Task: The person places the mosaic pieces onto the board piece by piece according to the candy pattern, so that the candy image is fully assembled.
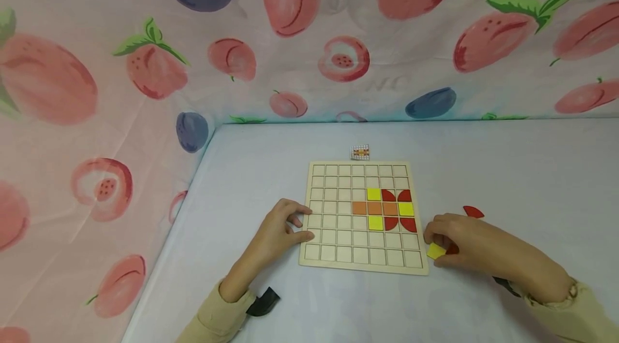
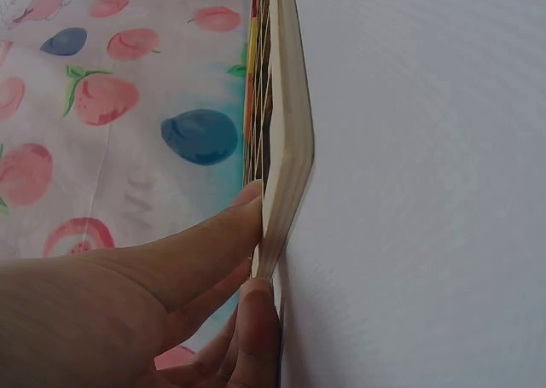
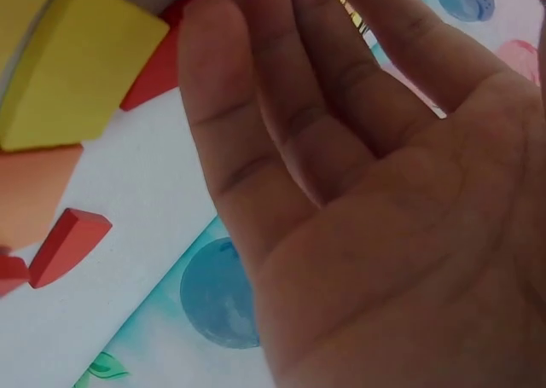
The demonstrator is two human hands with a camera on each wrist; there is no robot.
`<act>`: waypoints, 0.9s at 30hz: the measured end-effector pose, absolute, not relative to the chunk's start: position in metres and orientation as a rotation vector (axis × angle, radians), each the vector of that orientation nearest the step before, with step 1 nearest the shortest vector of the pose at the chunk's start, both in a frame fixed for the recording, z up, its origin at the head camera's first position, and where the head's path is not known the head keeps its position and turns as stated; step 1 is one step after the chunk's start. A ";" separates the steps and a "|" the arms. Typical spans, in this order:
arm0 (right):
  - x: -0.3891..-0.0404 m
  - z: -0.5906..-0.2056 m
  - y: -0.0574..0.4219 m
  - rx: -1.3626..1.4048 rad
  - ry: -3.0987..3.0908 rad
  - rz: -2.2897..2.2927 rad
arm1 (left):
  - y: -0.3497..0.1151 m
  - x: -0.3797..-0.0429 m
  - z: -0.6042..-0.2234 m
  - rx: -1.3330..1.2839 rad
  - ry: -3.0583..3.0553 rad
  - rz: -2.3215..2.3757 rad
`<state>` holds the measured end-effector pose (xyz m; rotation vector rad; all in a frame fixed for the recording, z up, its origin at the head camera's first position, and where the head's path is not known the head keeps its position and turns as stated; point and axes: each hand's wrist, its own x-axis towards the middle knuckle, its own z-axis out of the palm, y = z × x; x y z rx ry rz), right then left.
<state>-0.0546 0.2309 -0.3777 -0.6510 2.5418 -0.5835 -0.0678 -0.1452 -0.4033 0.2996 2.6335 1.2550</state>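
Note:
A square wooden grid board (image 1: pixel 335 252) lies flat, its right part filled with yellow, orange and red tiles. At its left edge my left hand (image 1: pixel 279 226) rests with thumb and fingertips apart on the rim; the left wrist view shows fingertips against the board's edge (image 2: pixel 294 141). Just right of the board, my right hand (image 1: pixel 461 238) pinches a yellow square tile (image 1: pixel 436 250) between thumb and fingers. Beside that hand lie loose pieces: a red quarter-round piece (image 1: pixel 473 212) beyond it, and an orange tile (image 3: pixel 34 192) in the right wrist view. The right thumb is hidden there.
A small pattern card (image 1: pixel 360 152) lies behind the board's far edge. White cloth (image 1: pixel 251 171) covers the table, and a fruit-print curtain (image 1: pixel 251 15) rises at the back and left. Black wrist mounts (image 1: pixel 263 301) show by both sleeves.

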 end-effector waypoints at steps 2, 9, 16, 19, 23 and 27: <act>-0.054 -0.378 0.231 -0.664 2.557 -0.584 | -0.145 -0.067 -0.403 0.297 2.633 1.254; -0.053 -0.377 0.230 -0.713 2.615 -0.574 | -0.145 -0.067 -0.401 0.292 2.632 1.257; -0.053 -0.375 0.231 -0.687 2.608 -0.559 | -0.145 -0.067 -0.402 0.291 2.627 1.259; -0.053 -0.374 0.232 -0.687 2.634 -0.573 | -0.145 -0.068 -0.402 0.294 2.627 1.258; -0.055 -0.372 0.231 -0.663 2.646 -0.559 | -0.145 -0.068 -0.402 0.293 2.626 1.258; -0.056 -0.370 0.229 -0.673 2.633 -0.599 | -0.145 -0.067 -0.402 0.289 2.628 1.255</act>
